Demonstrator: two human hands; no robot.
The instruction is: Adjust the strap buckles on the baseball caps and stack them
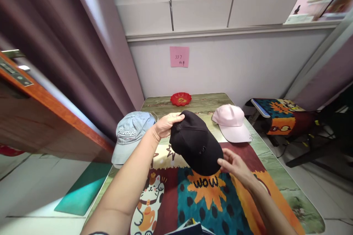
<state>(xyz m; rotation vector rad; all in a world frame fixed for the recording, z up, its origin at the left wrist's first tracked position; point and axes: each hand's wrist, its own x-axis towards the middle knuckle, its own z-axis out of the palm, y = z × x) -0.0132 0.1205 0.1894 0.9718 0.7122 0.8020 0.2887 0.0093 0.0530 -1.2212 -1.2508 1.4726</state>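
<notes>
Closest to me, my forearms [121, 185] stretch over the bench [204, 106], which carries a patterned cloth [171, 180]. Next in size are three caps: the black cap [194, 139] up between my hands over the cloth, the blue cap [132, 132] to my left, the pink cap [231, 123] to my right. My left hand [167, 124] grips the black cap opposite its brim; my right hand [234, 163] meets the brim's edge, whether gripping I can't tell. Beyond: a red dish [180, 99] and, higher, a pink note [179, 57].
</notes>
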